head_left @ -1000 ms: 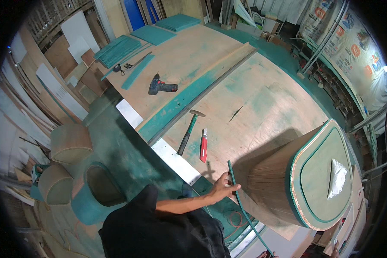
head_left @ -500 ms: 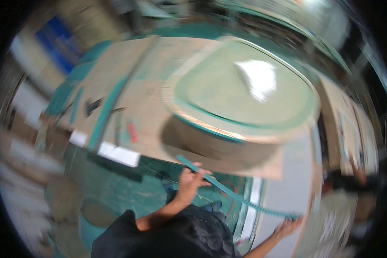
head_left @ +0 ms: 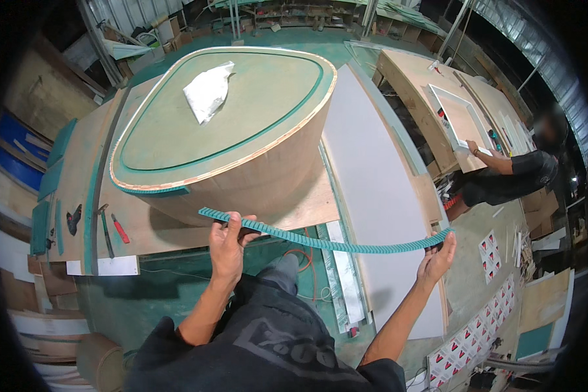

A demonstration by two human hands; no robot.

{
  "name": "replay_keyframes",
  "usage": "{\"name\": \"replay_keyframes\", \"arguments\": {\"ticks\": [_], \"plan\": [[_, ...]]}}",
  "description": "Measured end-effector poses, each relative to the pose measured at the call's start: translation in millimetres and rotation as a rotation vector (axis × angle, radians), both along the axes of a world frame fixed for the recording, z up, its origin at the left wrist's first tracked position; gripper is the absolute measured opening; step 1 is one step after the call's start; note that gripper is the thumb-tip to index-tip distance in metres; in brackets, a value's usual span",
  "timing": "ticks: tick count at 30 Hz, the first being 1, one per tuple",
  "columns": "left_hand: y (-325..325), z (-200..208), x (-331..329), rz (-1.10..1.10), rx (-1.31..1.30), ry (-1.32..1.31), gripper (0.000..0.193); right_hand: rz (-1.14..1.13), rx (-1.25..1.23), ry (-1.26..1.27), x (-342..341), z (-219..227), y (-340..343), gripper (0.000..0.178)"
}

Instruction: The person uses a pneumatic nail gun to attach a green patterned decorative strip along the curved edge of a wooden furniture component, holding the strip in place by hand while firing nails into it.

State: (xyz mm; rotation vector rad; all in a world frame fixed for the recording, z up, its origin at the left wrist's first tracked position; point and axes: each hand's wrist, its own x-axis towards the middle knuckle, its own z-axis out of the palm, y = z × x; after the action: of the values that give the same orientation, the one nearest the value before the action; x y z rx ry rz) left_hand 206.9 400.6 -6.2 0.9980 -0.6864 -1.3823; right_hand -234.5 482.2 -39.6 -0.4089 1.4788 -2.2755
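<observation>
A long green strip (head_left: 333, 244), cut with close cross grooves along its length, hangs in a shallow sag between my hands. My left hand (head_left: 227, 248) grips it near its left end, thumb on top. Around its right end my right hand (head_left: 436, 257) is closed, arm stretched out. Just beyond the strip stands a large rounded wooden form (head_left: 242, 176) with a pale green top and a layered rim. A short green piece (head_left: 157, 191) lies along the form's near left edge, under the rim. A crumpled white sheet (head_left: 206, 95) rests on top.
On the board at left lie a hammer (head_left: 106, 232), a red-handled tool (head_left: 119, 228) and a dark power tool (head_left: 74, 220). A grey-white panel (head_left: 372, 170) extends right of the form. At another bench (head_left: 405, 91), a person (head_left: 516, 166) handles a white frame (head_left: 460, 117). An orange hose (head_left: 307, 258) lies on the floor.
My view has swung to the right and steadied. Both hands still hold the strip, and my right hand is now higher, so the strip lies more level.
</observation>
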Motion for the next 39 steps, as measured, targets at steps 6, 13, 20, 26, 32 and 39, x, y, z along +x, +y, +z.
{"name": "replay_keyframes", "arguments": {"ticks": [6, 13, 20, 26, 32, 39], "plan": [[-23, 2, -31, 0.083, 0.011, 0.036, 0.043, 0.089, -0.045, -0.036, -42, 8, -59, 0.034], [-44, 3, -66, 0.152, 0.1, 0.023, 0.046, 0.321, 0.037, 0.043, -103, 18, -194, 0.027], [-77, 30, -100, 0.535, 0.101, 0.095, 0.047, 0.709, 0.193, 0.27, -65, 77, -407, 0.036], [-96, 32, -132, 0.63, 0.108, 0.172, 0.048, 1.023, 0.275, 0.288, 6, 94, -565, 0.04], [-119, 37, -156, 0.726, 0.148, 0.219, 0.052, 1.267, 0.317, 0.464, 80, 89, -648, 0.035], [-149, 34, -186, 0.917, 0.158, 0.193, 0.047, 1.452, 0.326, 0.714, 107, 103, -659, 0.036]]}}
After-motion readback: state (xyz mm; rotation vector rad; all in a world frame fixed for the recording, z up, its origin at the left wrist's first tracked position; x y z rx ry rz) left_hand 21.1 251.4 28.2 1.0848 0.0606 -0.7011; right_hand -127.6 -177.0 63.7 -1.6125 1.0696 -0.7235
